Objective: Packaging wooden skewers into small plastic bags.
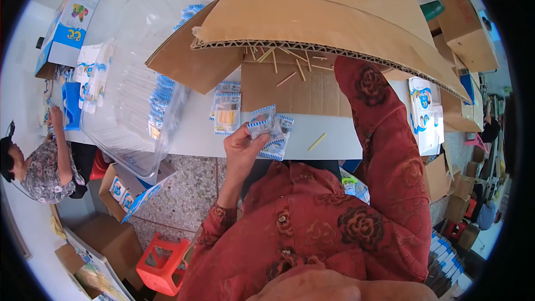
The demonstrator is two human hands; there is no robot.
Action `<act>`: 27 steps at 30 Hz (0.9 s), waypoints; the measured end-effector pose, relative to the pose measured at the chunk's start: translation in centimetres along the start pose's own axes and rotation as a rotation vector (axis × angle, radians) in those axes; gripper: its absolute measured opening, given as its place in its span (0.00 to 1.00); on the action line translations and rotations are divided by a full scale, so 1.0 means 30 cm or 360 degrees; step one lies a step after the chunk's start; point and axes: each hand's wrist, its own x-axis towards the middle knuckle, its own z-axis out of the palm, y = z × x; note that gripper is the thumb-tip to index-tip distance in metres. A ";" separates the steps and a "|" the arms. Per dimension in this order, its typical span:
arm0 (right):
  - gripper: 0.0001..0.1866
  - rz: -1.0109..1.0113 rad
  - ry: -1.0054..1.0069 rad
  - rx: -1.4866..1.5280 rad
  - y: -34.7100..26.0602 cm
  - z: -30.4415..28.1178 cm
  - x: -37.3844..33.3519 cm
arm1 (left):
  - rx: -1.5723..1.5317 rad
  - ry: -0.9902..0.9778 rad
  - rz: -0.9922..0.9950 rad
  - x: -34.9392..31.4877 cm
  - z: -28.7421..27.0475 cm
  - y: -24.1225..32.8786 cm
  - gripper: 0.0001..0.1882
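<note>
My left hand [239, 147] pinches a small clear packet [262, 120] with blue-striped ends, just above the table's near edge. Under it lie more such packets [282, 138], and a stack of packets [227, 114] with pale sticks inside rests a little to the left. A large cardboard box [317, 11] lies with its opening toward me. Thin pale sticks [275, 58] are scattered inside it. My right arm [370, 92], in a red patterned sleeve, reaches into the box, and the flap hides that hand. One loose yellow stick [317, 141] lies on the white table [195, 125].
A big clear plastic tub [120, 100] with rows of packets [161, 103] stands left of the box. At the far left another person [47, 167] works beside a blue tray [71, 106]. A red stool [163, 265] and cartons [120, 192] occupy the floor.
</note>
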 end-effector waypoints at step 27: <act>0.22 -0.0086 0.0367 0.1606 0.366 0.309 0.066 | 0.0330 -0.0132 0.0081 0.005 0.100 0.013 0.12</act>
